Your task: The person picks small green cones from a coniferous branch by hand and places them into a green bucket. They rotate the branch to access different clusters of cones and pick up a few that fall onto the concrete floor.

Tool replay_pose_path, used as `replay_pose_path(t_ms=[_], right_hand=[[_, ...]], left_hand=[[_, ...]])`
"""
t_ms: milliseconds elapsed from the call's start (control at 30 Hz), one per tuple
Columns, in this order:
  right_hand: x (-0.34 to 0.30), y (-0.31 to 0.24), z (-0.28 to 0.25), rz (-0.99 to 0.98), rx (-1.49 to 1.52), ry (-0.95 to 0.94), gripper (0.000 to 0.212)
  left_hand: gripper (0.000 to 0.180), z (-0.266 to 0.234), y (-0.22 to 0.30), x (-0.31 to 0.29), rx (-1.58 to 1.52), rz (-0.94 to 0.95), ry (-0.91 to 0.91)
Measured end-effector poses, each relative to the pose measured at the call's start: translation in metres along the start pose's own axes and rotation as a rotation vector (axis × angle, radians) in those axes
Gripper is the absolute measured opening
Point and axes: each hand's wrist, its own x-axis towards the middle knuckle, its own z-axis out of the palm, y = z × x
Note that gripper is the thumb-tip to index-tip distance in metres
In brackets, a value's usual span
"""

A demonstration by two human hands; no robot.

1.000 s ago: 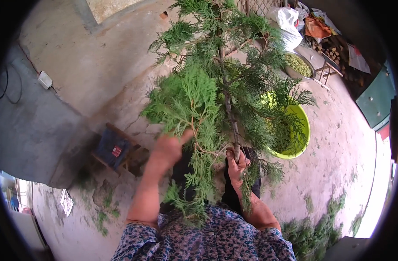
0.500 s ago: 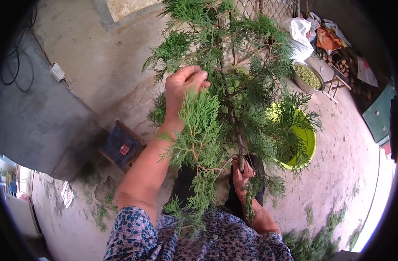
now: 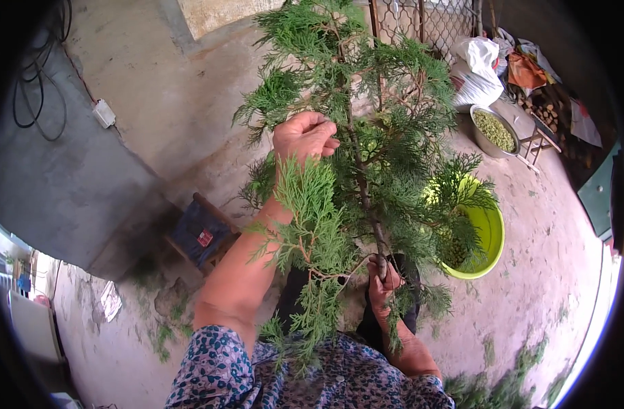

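Your right hand [image 3: 383, 281] grips the cypress branch [image 3: 366, 157] by its woody stem, centre frame. Your left hand [image 3: 304, 136] pinches soft, springy sprigs higher up; likely light, so hold the stem.

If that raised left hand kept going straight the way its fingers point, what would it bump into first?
Probably the thin brown main stem of the green conifer branch, just right of the left hand; its fingers curl towards it, though depth is unclear.
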Motion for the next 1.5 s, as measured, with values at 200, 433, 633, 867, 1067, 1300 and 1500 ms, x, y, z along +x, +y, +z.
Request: replay_pose_path(t_ms=[200,433,633,867,1067,1300,1500], right_hand=[[0.004,-0.003,0.000,0.050,0.062,-0.063,0.010],[-0.003,0.009,0.007,0.088,0.169,0.031,0.009],[0.001,0.006,-0.001,0.108,-0.086,-0.084,0.011],[-0.010,0.029,0.000,-0.389,-0.338,0.062,0.013],[-0.024,0.053,-0.002,-0.219,-0.482,-0.033,0.015],[-0.019,0.032,-0.005,-0.157,-0.281,-0.014,0.022],[-0.035,0.067,0.003,-0.527,-0.667,0.000,0.020]], left_hand=[[0.024,-0.001,-0.007,-0.002,-0.007,0.002,0.001],[0.026,0.006,-0.007,0.003,-0.037,-0.098,0.012],[0.020,0.006,0.000,0.004,0.013,-0.114,0.034],[0.011,-0.010,0.003,0.001,-0.277,-0.194,-0.014],[0.008,-0.018,-0.019,0.006,-0.181,-0.052,0.118],[0.019,-0.018,-0.013,0.000,-0.071,-0.085,0.130],[0.019,-0.030,-0.019,-0.003,-0.017,-0.039,0.068]])
